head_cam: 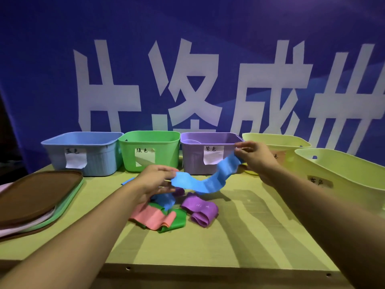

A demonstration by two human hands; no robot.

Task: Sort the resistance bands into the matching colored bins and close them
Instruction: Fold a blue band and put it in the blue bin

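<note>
Bands are the matter under inspection, and most lie unsorted in a heap on the table, in front of the bins.

Far left: a stack of lids rests on the table edge, brown on top, green and pale ones beneath. You have no bin closed yet. Risk: the lids are stacked out of order, so you may fit a wrong colour.

Blue bin stands at the left of the row, open, its contents not visible from here. That is the likely target for what you hold. The green bin touches it; a careless drop could land there instead.

Your left hand pinches one end of the blue band, fingers curled on it. Below that hand a further blue length hangs toward the heap; I cannot tell whether it is the same band. If so, it may drag the pink band and green band along when you lift.

The purple band lies folded just beside the heap, apart from your grip.

Your right hand pinches the other end, held higher, in front of the purple bin. The band sags between the hands; releasing one end first may let it snap or fall short of the bin.

Two yellow bins stand at the right, open.
</note>
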